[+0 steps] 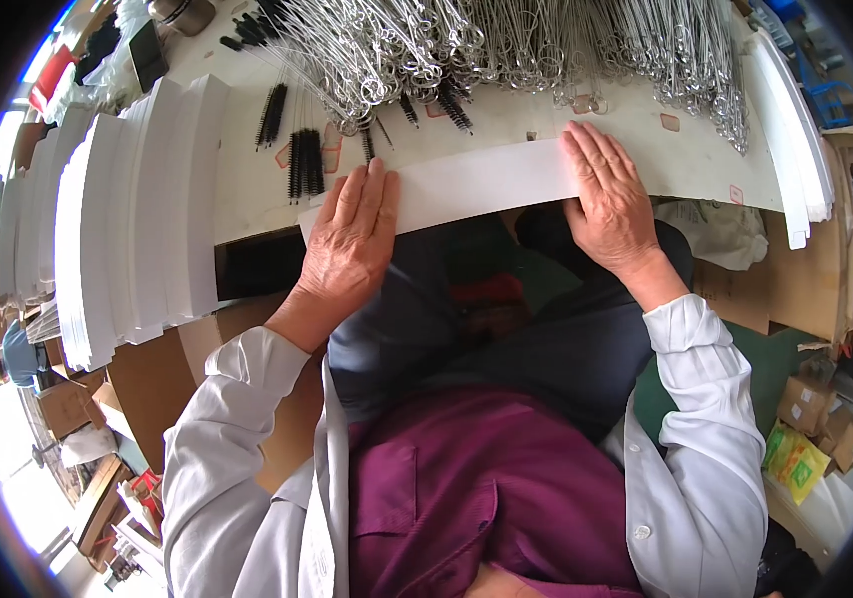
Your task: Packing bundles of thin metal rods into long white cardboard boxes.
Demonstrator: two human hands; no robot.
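A long, narrow white card strip [481, 181] lies along the near edge of the table, in front of my body. My left hand [355, 224] rests flat over its left end, fingers stretched forward. At the strip's right end my right hand [611, 199] is laid down the same way, its thumb pointing inward at the near edge. Neither hand is closed around anything. Beyond the strip spreads a big pile of looped wire handles [417, 60]. Black-bristled brushes [305, 164] lie just past my left hand.
Stacks of white card strips [138, 209] stand at the left of the table [686, 164], and more white strips [790, 130] line its right edge. A metal pot [183, 14] sits at the far left. Cardboard boxes [152, 399] are below on the left; a pale cloth bag [715, 234] hangs under the right side.
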